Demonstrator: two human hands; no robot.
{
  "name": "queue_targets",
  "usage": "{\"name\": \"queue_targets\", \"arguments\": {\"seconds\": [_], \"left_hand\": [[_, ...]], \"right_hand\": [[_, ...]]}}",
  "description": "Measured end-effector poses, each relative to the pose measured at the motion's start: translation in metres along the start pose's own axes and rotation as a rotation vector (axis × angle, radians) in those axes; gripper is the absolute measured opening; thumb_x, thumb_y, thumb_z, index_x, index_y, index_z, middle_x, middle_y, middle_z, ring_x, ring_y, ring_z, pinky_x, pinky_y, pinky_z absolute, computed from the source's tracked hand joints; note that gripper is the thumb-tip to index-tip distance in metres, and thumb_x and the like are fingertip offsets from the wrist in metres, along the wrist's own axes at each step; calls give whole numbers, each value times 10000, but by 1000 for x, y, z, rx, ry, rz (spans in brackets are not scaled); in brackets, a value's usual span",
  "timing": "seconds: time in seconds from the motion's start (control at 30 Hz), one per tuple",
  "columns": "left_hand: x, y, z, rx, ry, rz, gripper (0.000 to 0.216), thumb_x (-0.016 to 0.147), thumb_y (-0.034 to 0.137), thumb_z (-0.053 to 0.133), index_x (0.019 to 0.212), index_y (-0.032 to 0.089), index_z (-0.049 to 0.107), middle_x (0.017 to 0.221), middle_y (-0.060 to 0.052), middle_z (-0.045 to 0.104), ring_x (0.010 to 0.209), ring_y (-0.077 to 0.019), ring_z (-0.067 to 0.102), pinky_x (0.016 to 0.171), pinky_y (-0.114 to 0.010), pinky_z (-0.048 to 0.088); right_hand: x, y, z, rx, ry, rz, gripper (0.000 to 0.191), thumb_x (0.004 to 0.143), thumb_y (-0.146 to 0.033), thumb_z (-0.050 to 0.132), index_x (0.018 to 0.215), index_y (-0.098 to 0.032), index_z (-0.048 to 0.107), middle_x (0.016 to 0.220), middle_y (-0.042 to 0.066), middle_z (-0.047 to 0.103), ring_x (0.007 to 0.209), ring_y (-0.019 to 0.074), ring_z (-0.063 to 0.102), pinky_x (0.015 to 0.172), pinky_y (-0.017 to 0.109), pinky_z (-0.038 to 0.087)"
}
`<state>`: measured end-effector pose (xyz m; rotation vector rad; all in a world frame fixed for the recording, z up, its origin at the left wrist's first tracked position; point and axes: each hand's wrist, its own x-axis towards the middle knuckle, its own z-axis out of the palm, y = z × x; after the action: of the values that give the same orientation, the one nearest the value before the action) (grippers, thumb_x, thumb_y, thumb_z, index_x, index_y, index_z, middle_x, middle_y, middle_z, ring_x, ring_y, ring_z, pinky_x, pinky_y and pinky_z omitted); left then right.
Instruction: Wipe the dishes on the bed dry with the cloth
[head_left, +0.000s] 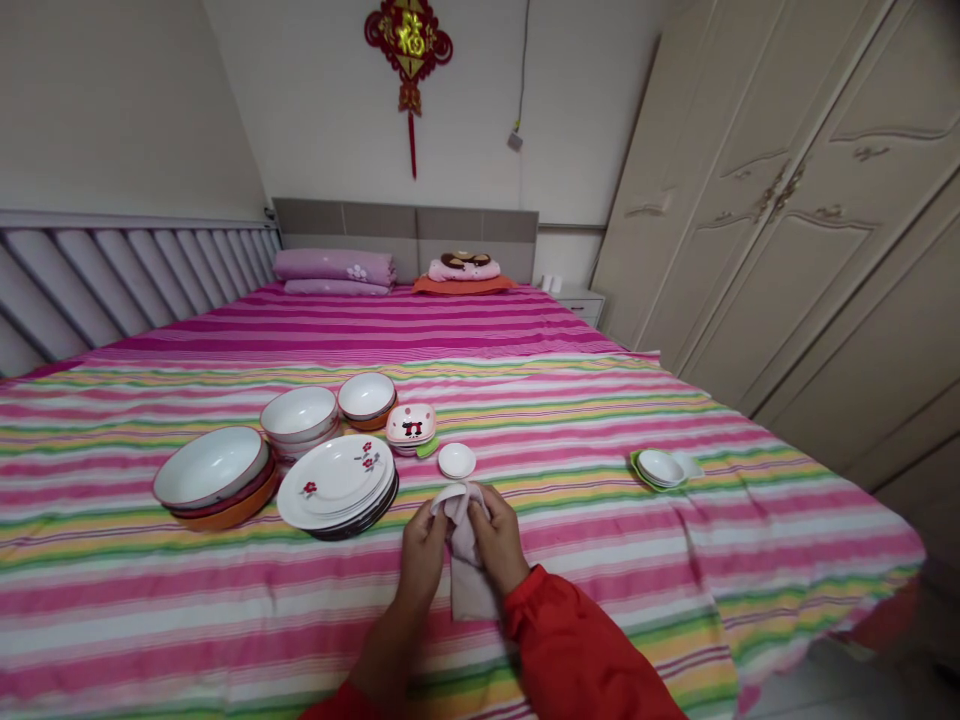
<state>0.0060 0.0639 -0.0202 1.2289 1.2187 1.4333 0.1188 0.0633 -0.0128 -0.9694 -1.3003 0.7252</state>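
Both my hands are closed on a pale pinkish cloth (465,560) held just above the striped bedspread (675,560). My left hand (421,556) grips its left side and my right hand (499,545) its right side; the cloth hangs down between them. I cannot tell whether anything is wrapped inside it. A small white dish (457,460) lies just beyond my hands. A stack of flowered white plates (337,482) sits to the left of my hands.
Further left are a stack of wide bowls (214,480), stacked white bowls (300,418), an orange-rimmed bowl (367,398) and a cartoon-faced bowl (411,428). Small dishes on a green one (663,469) lie to the right. Pillows (334,270) at the headboard, wardrobe (810,220) on the right.
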Motion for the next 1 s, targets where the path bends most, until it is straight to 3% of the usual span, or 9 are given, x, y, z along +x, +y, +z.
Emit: {"name": "queue_targets", "arguments": {"seconds": [0.1, 0.17, 0.27, 0.43, 0.53, 0.7, 0.8, 0.87, 1.0], "left_hand": [[1, -1, 1, -38, -3, -66, 302, 713, 443, 576, 741, 146, 626, 573, 13, 575, 533, -134, 501, 523, -245, 404], [1, 0, 1, -10, -39, -46, 307, 715, 434, 580, 795, 144, 643, 640, -4, 616, 584, -149, 536, 561, -256, 426], [0, 4, 0, 113, -55, 82, 272, 746, 356, 546, 903, 159, 650, 790, -37, 659, 705, -180, 579, 654, -287, 457], [-1, 6, -4, 359, -48, 268, 184, 790, 278, 472, 803, 196, 636, 761, -31, 622, 730, -191, 559, 684, -299, 434], [-1, 3, -5, 305, -36, 216, 209, 809, 305, 449, 766, 188, 616, 702, -18, 596, 674, -179, 542, 636, -283, 423], [-2, -1, -2, 120, -27, 34, 283, 803, 404, 479, 803, 159, 619, 693, -20, 610, 634, -170, 537, 580, -269, 417], [-1, -1, -1, 124, -53, 26, 303, 807, 420, 476, 827, 154, 620, 726, -34, 627, 668, -182, 551, 602, -279, 427], [-1, 1, -1, 210, -76, 87, 278, 816, 398, 469, 830, 162, 616, 743, -39, 625, 698, -190, 556, 638, -292, 430], [-2, 8, -4, 442, -64, 224, 210, 834, 327, 443, 828, 193, 605, 785, -36, 609, 747, -197, 553, 688, -307, 416]], "right_hand": [[0, 2, 2, 105, -31, 128, 226, 819, -256, 528, 956, -180, 691, 857, 31, 672, 796, 175, 595, 721, 277, 486], [0, 1, 1, 89, -8, 124, 230, 821, -259, 523, 955, -178, 692, 845, 28, 670, 781, 172, 589, 713, 275, 484], [0, -3, -4, -60, 58, -30, 251, 824, -205, 485, 964, -193, 694, 893, 48, 650, 847, 183, 579, 765, 291, 467], [-2, -9, -8, -246, 58, -207, 315, 840, -156, 454, 1060, -229, 667, 930, 66, 604, 904, 195, 556, 790, 314, 455], [-3, -6, -5, -190, 39, -173, 298, 845, -155, 449, 1041, -219, 665, 939, 62, 618, 906, 188, 564, 800, 307, 454], [-2, 2, 1, -17, 4, 8, 197, 837, -229, 510, 914, -190, 687, 828, 28, 639, 807, 172, 582, 733, 271, 460], [0, 2, 1, 21, -22, 84, 199, 835, -259, 521, 883, -180, 697, 796, 17, 641, 752, 163, 576, 689, 260, 458], [0, 0, -2, -17, 10, 48, 210, 834, -236, 505, 898, -182, 697, 823, 24, 646, 763, 166, 575, 693, 264, 457], [-1, -5, -8, -206, 87, -170, 265, 840, -160, 452, 969, -201, 679, 891, 51, 619, 865, 183, 564, 769, 295, 455]]}}
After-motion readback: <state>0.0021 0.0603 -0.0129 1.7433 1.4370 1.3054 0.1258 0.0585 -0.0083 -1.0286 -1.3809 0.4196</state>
